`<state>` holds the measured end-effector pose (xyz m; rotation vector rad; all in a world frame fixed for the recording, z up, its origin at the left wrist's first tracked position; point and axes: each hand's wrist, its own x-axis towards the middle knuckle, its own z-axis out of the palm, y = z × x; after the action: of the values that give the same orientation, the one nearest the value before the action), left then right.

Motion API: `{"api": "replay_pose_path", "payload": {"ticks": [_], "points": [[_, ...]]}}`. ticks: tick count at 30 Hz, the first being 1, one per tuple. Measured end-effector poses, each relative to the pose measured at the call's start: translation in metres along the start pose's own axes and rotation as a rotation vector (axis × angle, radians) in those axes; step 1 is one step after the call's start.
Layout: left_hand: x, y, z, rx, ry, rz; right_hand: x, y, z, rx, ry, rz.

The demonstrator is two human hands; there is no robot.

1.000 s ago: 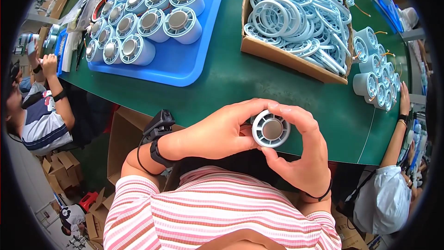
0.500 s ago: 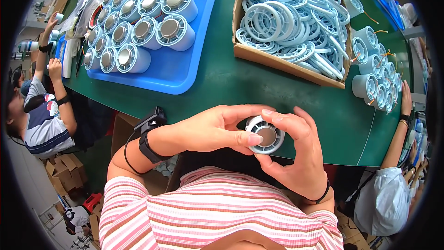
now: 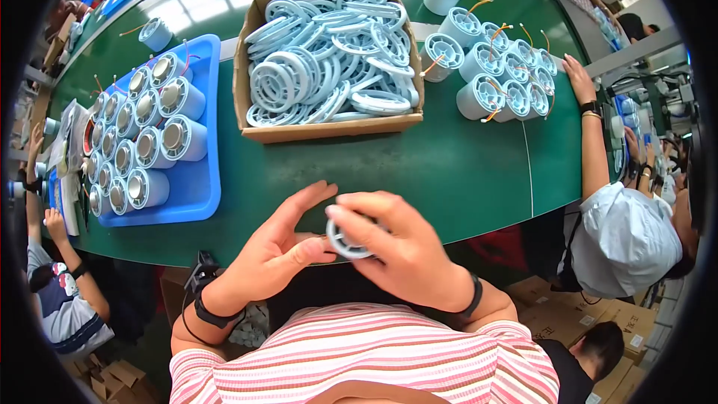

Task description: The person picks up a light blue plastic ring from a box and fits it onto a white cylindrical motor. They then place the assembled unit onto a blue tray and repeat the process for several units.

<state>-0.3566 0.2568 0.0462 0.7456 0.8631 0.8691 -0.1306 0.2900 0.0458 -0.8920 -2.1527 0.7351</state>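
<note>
- Pale-blue spoked part: near, in the middle, pinched by the right hand.
- Left hand: wide, just left; I cannot tell if it touches.
- Step looks like handling the part; next seems to need a steady grip.
- Farther: cardboard box of spoked rings; left, blue tray; right, wired cups.

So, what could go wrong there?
The part might slip from the hands and fall, being close to the edge of the table.
The rings, piled high, might spill if the box is bumped.
Loose wires on the cups might snag.
</note>
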Motion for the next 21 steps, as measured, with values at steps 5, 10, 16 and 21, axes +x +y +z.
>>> {"api": "replay_pose_path", "payload": {"ticks": [5, 10, 16, 21], "points": [[-0.024, 0.018, 0.002, 0.843, 0.087, 0.282, -0.034, 0.041, -0.078, -0.537, 0.229, 0.275], [-0.030, 0.055, -0.033, 1.705, 0.500, 0.735, -0.089, 0.126, -0.175, -0.760, 0.449, 0.460], [-0.013, 0.083, -0.085, 2.157, 0.636, 0.706, -0.033, 0.067, -0.156, -0.921, 0.520, 0.291], [-0.019, 0.094, -0.112, 2.022, 0.473, 0.660, 0.069, -0.007, -0.082, -0.601, 0.073, -0.232]]}}
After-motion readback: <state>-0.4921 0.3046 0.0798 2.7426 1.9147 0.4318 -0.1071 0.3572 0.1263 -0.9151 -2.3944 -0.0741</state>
